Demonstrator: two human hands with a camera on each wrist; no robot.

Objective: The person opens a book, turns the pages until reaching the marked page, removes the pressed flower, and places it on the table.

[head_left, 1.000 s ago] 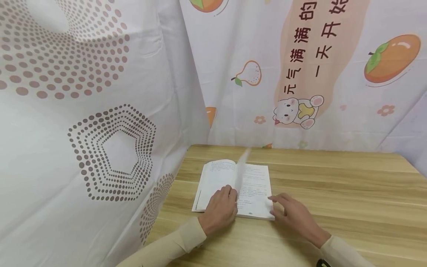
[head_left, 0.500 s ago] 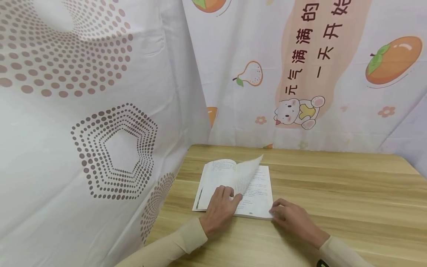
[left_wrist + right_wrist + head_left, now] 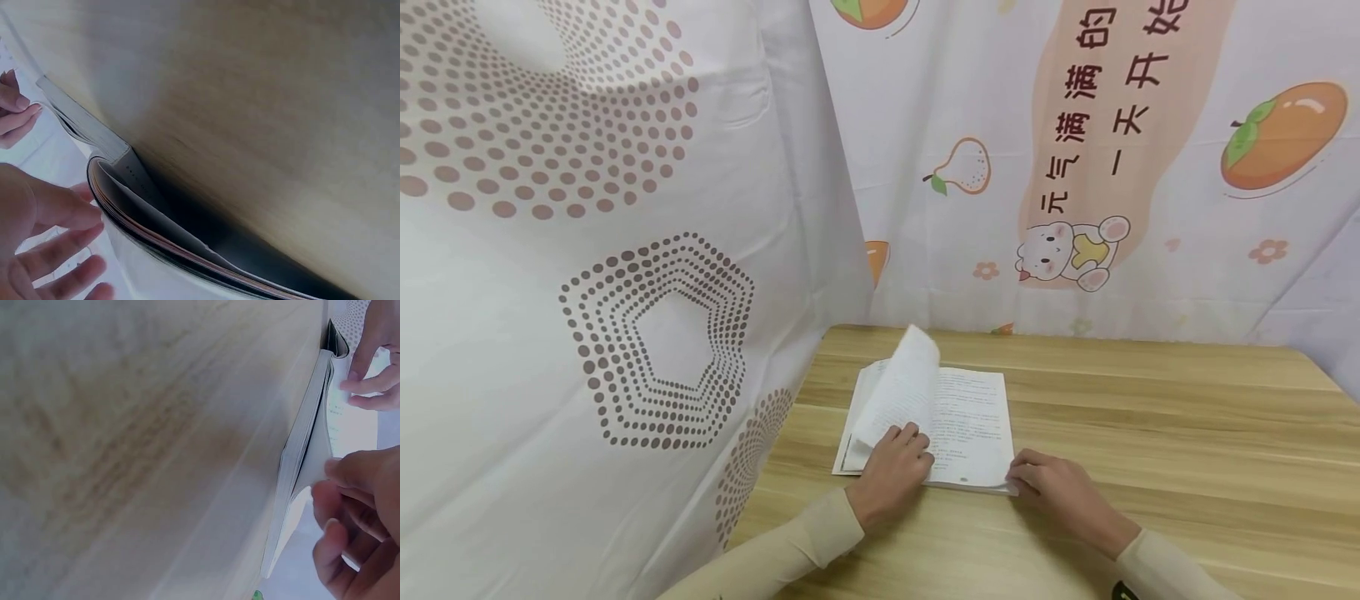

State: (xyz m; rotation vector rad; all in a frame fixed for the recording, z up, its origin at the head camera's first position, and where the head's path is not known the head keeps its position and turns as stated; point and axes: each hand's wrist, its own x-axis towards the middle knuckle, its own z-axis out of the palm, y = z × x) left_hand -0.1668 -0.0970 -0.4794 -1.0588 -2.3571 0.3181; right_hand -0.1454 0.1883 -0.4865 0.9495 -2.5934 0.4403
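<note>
An open book (image 3: 973, 421) with printed pages lies on the wooden table. One loose leaf (image 3: 904, 385) stands curled up over its left half. My left hand (image 3: 889, 477) rests at the lower part of the book near the spine; in the left wrist view its fingers (image 3: 65, 250) are spread and loosely bent against the bowed left pages. At the lower right corner my right hand (image 3: 1060, 493) pinches a page edge between thumb and forefinger. The right wrist view shows that page (image 3: 319, 450) lifted a little off the stack, with the other fingers curled beneath.
The wooden table (image 3: 1150, 417) extends to the right of the book. A white dotted curtain (image 3: 797, 250) hangs close on the left, and a printed fruit-pattern cloth (image 3: 925, 242) hangs behind the table.
The leaf that leaned over the right half has swung left across the spine. My left hand has drawn its fingers back slightly. The right hand has lifted the page corner.
</note>
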